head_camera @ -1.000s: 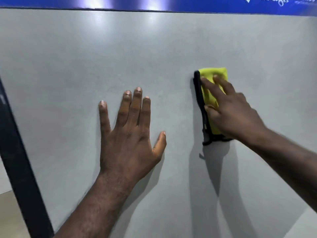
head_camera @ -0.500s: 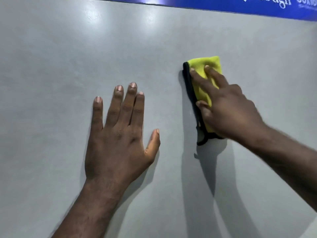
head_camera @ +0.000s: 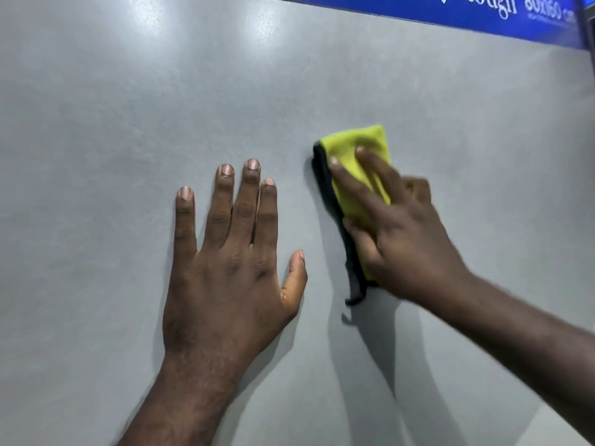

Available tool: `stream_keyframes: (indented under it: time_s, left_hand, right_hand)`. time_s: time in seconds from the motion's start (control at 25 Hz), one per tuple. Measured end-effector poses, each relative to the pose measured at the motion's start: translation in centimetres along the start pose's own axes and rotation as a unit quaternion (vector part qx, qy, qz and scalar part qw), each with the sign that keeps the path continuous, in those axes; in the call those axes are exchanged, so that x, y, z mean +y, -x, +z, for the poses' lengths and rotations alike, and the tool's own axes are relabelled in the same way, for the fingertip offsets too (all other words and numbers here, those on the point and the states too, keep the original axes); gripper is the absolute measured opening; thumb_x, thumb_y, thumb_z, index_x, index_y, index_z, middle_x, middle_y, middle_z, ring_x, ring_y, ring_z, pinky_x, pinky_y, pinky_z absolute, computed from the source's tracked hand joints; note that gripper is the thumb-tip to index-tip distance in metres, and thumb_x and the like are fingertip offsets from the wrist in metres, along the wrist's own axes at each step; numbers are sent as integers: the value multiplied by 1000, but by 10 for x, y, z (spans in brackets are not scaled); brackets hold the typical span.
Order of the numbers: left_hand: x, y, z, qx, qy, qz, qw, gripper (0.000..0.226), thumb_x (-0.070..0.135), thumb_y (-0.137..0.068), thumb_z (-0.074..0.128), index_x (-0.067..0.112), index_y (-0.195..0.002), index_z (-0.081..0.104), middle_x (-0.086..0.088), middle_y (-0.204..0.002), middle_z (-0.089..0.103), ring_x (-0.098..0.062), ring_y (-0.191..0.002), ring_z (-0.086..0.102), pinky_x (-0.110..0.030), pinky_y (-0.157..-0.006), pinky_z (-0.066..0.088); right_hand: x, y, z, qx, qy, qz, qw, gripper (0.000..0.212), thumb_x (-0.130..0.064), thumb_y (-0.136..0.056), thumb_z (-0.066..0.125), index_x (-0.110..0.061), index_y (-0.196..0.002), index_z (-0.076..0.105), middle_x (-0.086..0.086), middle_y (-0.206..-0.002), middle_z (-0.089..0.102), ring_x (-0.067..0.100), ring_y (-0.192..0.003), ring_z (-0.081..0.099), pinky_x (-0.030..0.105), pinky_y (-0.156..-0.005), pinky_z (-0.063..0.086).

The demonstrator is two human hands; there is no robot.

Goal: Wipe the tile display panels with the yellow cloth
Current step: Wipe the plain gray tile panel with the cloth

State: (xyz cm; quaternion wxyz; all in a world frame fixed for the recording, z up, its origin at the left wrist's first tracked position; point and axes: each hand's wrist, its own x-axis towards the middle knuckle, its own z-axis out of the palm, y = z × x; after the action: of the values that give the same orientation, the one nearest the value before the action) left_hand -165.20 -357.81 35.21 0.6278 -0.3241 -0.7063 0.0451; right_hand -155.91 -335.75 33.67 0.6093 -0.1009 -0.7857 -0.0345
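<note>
Near the panel's point(head_camera: 322, 75) top edge, the right hand point(head_camera: 409, 243) presses the yellow cloth point(head_camera: 354, 149) (long axis vertical) flat beneath its fingers, while the left hand point(head_camera: 231, 278) rests splayed, empty, just beside.

blue banner point(head_camera: 502, 17) with white lettering along the top right edge, dark strip point(head_camera: 587, 17) at its right end

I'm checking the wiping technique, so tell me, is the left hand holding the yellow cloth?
No, the left hand lies flat and bare on the grey tile panel, while the right hand presses the yellow cloth against it.
</note>
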Motion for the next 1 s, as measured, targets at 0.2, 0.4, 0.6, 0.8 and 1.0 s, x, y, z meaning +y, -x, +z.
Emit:
stream_keyframes:
  time_s: [0.2,0.4,0.6,0.8,1.0]
  left_hand:
    - [1,1,-2,-10,3,4,1000,88,58,-104,28,6,-172,12,-16,-181,0,-35,-168,-3,-66,-132,3]
    - [2,0,-2,-15,10,10,1000,89,60,-103,31,6,-172,14,-16,-181,1,-36,-168,-2,-67,-131,2]
    - [17,-8,1,2,34,-14,999,90,59,-95,47,8,-168,34,-12,-180,17,-33,-167,14,-70,-130,4]
    - [72,-52,13,9,25,15,1000,87,58,-96,48,10,-168,36,-9,-180,19,-30,-167,16,-67,-132,5]
    - [118,-90,25,2,10,20,1000,86,58,-97,44,11,-169,34,-7,-180,18,-29,-166,18,-66,-132,6]
  right_hand:
    - [56,24,-1,-40,14,88,995,77,-39,-100,59,-62,-157,12,-3,-174,14,38,-145,35,52,-116,35]
    - [30,-6,-9,-28,-26,38,999,80,-34,-99,63,-55,-162,18,-6,-174,15,42,-138,42,49,-111,41]
    - [92,17,1,-47,-30,99,994,84,-37,-98,63,-73,-152,9,-20,-172,11,39,-135,42,49,-102,47]
    - [105,-28,-9,-10,-31,73,997,83,-36,-97,63,-64,-158,12,-18,-173,11,40,-127,41,48,-93,52]
    - [181,-15,-2,-29,-19,69,997,81,-41,-97,59,-69,-155,10,-24,-172,7,42,-130,40,51,-94,54]
